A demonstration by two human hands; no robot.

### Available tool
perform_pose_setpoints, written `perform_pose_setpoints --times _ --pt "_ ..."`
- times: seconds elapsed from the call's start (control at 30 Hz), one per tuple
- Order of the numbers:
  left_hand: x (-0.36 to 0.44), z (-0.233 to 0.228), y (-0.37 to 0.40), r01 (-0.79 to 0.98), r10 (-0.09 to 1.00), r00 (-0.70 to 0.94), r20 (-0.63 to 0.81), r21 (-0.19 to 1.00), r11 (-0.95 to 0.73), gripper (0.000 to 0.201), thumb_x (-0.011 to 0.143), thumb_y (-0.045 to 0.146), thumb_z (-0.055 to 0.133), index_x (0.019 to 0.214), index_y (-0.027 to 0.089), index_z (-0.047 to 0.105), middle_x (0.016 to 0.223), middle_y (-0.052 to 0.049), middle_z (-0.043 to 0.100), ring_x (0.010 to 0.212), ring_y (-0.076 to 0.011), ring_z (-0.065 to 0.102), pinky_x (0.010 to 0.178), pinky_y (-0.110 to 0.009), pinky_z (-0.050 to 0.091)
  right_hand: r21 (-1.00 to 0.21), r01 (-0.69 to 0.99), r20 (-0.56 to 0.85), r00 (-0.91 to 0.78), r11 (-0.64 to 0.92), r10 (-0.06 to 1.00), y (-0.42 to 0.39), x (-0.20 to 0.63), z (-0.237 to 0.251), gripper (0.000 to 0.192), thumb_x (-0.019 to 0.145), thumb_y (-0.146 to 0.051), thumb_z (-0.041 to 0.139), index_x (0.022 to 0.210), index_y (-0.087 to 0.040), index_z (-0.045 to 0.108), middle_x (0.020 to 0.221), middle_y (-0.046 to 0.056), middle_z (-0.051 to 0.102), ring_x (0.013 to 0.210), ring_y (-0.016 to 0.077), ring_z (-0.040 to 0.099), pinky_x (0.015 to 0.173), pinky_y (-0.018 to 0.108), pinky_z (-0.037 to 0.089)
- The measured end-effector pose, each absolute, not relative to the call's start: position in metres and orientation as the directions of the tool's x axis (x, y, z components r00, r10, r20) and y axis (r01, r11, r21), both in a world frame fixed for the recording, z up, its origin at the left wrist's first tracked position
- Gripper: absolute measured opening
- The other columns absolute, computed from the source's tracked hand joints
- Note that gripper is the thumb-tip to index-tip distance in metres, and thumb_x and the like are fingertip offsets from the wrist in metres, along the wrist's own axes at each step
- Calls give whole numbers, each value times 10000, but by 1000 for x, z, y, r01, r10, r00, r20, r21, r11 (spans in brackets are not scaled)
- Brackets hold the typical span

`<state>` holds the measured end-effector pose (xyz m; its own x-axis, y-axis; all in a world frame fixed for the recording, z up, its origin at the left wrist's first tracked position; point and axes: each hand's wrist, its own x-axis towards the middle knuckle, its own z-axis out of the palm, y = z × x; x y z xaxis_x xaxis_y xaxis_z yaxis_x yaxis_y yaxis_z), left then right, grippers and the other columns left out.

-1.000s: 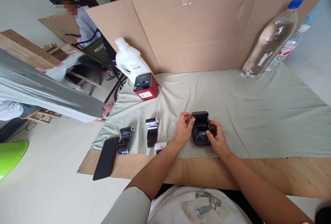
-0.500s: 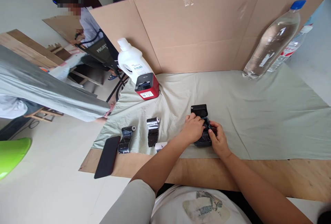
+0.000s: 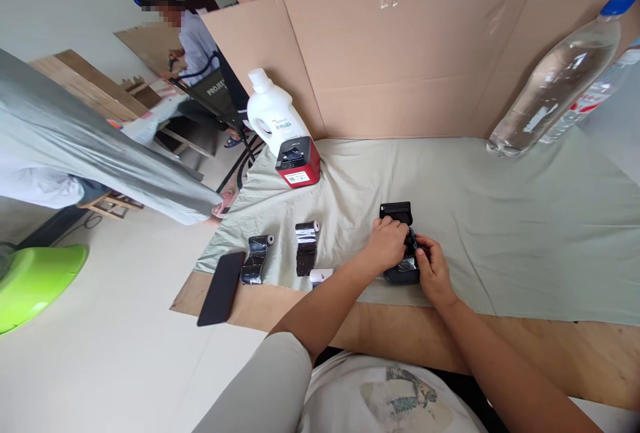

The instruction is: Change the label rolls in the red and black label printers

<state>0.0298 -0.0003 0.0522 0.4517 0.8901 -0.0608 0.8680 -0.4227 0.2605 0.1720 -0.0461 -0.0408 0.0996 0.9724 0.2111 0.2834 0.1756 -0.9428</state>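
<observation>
**Both hands on the small black printer, lid raised**

Head view. We find the small black printer point(image 3: 400, 266) sitting on the pale green cloth point(image 3: 500, 219) near the front edge of the counter point(image 3: 550, 339), its lid point(image 3: 395, 211) tipped up and back. Our left hand point(image 3: 387, 246) lies over the printer's left side with fingers curled down onto the open bay; whether they pinch anything we cannot tell, as the hand hides it. Our right hand point(image 3: 434, 273) grips the printer's right flank, thumb and fingers pressed together against the casing.

Handling, in our judgement: the printer looks light, rigid and smooth-shelled, liable to slide on the loose cloth, so it is best held by the two side walls. The hinged lid appears the weak point and should not take the load.

To the left lie two black-wrapped paper rolls point(image 3: 306, 256) point(image 3: 257, 266), a small white roll point(image 3: 320, 275) and a dark phone point(image 3: 221, 287). Further back stand a red printer point(image 3: 299, 161) touching a white jug point(image 3: 273, 119), with clear bottles point(image 3: 555, 86) far right against the cardboard screen point(image 3: 400, 66). Another person sits beyond, well apart
</observation>
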Motion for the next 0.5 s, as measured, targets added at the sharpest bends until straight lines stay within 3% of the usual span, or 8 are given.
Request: perform_pose_setpoints --times 0.1,0.2,0.3,0.4,0.5 --pt "30 54 2 842 897 441 -29 359 -402 224 765 190 632 988 176 611 988 -79 676 1028 -276 548 940 -454 381 -939 290 223 102 186 969 -46 172 -39 377 939 -492 427 1162 -211 543 1208 117 598 1129 253 564 997 490 449" --pt "19 60 6 724 942 334 43 628 -285 276 716 195 652 988 187 613 987 -52 672 953 -218 595 938 -399 432 -935 294 235 99 197 967 -47 172 -37 385 946 -498 405 1159 -209 545 1200 116 605 1138 251 562 1007 486 443" --pt "-17 72 5 462 969 247 10 878 -127 304 709 207 639 1010 177 609 995 -43 665 914 -170 619 871 -317 482 -937 293 231 102 192 968 -47 172 -35 388 950 -503 393 1155 -211 546 1204 115 607 1141 248 564 1014 483 441" --pt "-76 87 -7 391 941 319 -114 920 -21 322 712 269 658 1016 167 626 1013 -56 666 937 -184 627 877 -327 483 -940 285 224 101 187 969 -48 172 -36 382 951 -500 399 1162 -217 543 1213 112 604 1145 243 562 1015 480 441" --pt "-137 100 -30 520 898 348 -268 852 53 359 673 304 699 1000 170 635 1038 -66 671 990 -223 631 904 -346 482 -943 280 217 98 182 971 -48 171 -37 384 944 -504 415 1168 -217 539 1213 114 600 1133 242 566 997 475 454"
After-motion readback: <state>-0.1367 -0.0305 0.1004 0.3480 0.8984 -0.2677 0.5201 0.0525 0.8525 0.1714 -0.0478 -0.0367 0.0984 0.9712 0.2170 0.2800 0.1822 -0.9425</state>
